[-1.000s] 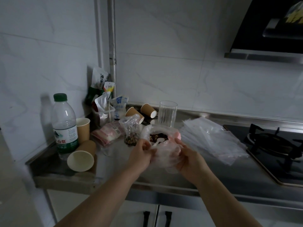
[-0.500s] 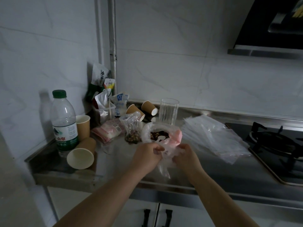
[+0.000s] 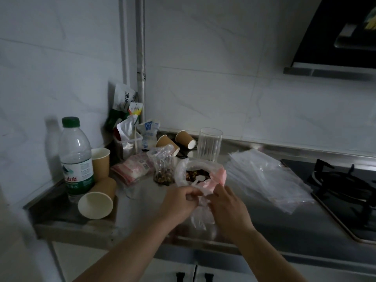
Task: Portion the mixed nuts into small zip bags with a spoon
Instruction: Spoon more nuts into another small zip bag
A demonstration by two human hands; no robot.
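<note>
Both the left hand (image 3: 180,202) and the right hand (image 3: 224,202) are pinching a small clear plastic zip bag (image 3: 200,217) hanging between them; the white plastic spoon (image 3: 197,180) is lying just beyond the left hand, its handle pointing toward it.

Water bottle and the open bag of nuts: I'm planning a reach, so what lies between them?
Head view: a tipped paper cup, pink packets and a small filled bag.

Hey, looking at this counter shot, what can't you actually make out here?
Head view only:
- Small zip bag: whether it is open is hidden by the left hand and right hand.
- White spoon: handle end hidden by the left hand.
- Stove: cut off by the right edge.
- Snack packets: print blurred and dim.
</note>
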